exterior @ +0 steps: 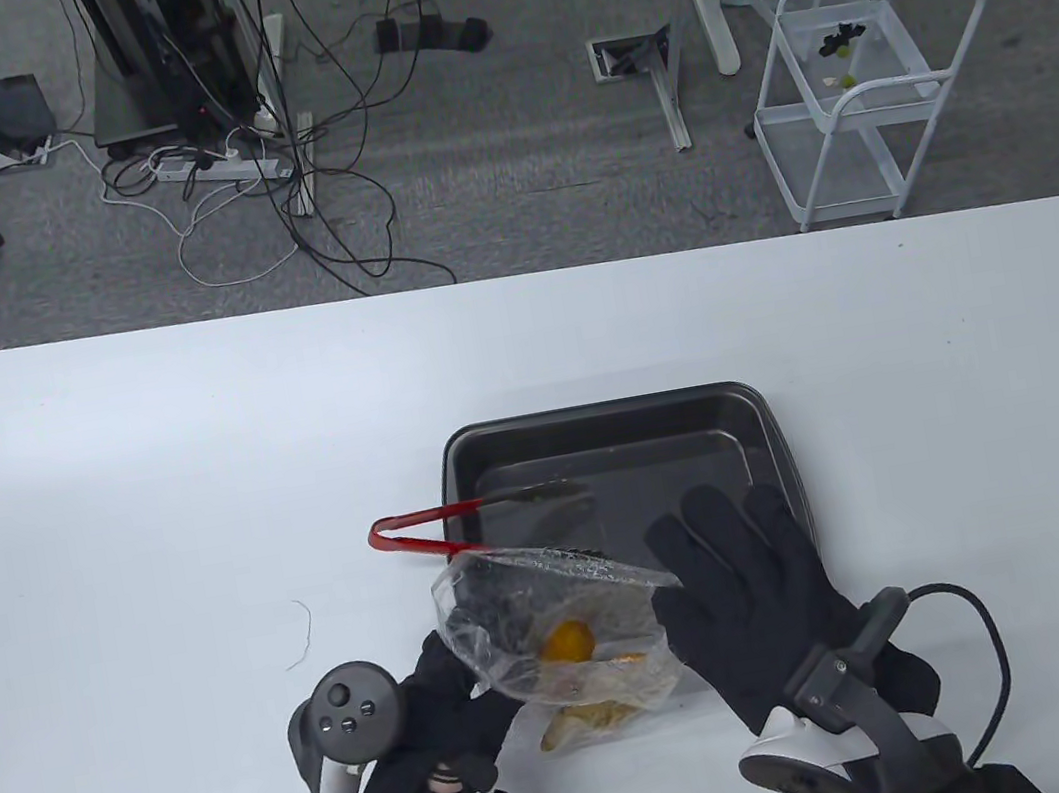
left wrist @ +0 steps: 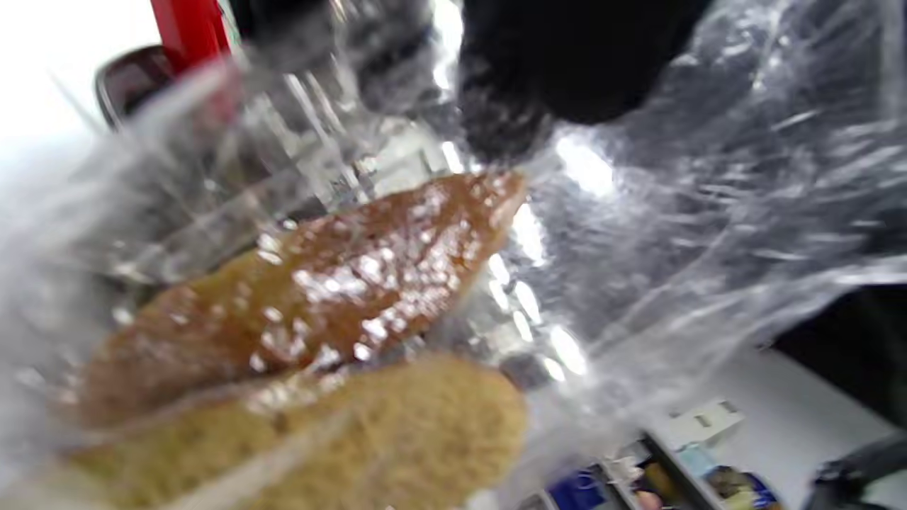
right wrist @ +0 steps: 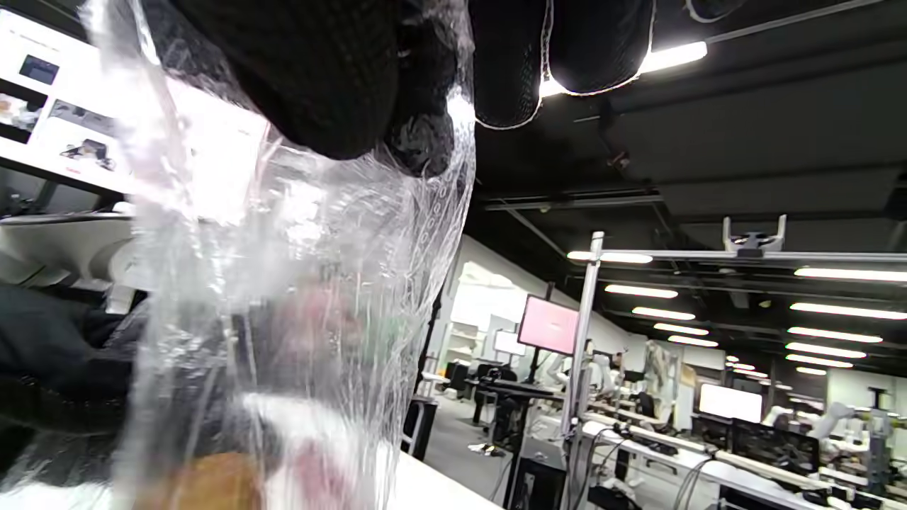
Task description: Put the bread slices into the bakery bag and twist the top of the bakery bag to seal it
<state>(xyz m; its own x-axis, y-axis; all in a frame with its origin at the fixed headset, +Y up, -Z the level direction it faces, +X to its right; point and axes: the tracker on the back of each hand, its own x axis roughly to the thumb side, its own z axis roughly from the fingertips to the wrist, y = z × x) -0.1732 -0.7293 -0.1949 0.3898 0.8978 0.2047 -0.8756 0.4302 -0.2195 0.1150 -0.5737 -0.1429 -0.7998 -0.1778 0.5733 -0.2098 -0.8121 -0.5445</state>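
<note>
Table view has both hands on the clear crinkly bakery bag (exterior: pixel 559 635), held up just in front of the dark metal tray (exterior: pixel 760 439) on the white surface (exterior: pixel 152 500). Left hand (exterior: pixel 451 714) grips the bag's left side, fingers curled into the plastic. Right hand (exterior: pixel 757 602) pinches the bag's top edge at the right; in the right wrist view its fingertips (right wrist: pixel 319 78) clamp the film. Bread slices (left wrist: pixel 305 304), brown and grainy, sit inside the bag. Red-handled tongs (exterior: pixel 430 530) lie across the tray's left rim.
</note>
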